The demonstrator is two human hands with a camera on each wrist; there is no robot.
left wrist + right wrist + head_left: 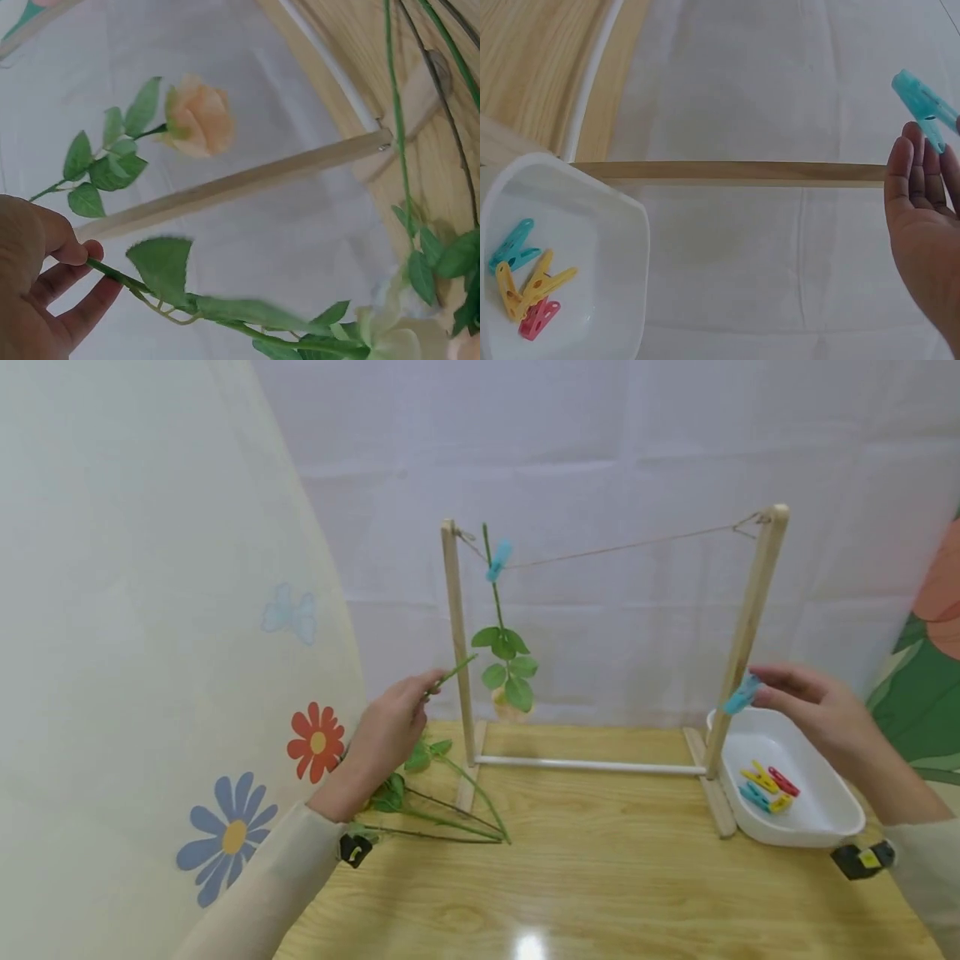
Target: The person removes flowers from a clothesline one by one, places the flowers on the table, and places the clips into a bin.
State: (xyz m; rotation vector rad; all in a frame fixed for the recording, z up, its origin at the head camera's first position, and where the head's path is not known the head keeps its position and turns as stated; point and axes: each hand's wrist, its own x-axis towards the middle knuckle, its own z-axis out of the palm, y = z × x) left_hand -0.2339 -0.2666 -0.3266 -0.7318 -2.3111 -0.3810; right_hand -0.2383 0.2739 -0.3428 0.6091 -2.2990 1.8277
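Observation:
My left hand (pixel 393 722) pinches the green stem of a pale rose (pixel 401 334), left of the frame's left post. In the left wrist view its leaves and pale bloom hang toward the lower right. My right hand (pixel 813 706) pinches a teal clothespin (pixel 742 695) beside the right post, above the white basin. A peach rose (pixel 199 120) hangs head down from the string (pixel 622 550), its stem clipped by another teal clothespin (pixel 498 562) near the left post. The left hand's rose bloom is hidden in the head view.
A wooden frame (pixel 750 602) with a white crossbar (pixel 592 766) stands on the table. The white basin (pixel 825 837) at right holds several yellow, teal and red clothespins (pixel 783 781). More flower stems (pixel 450 810) lie at the left. A flower-printed panel (pixel 300 827) borders the left side.

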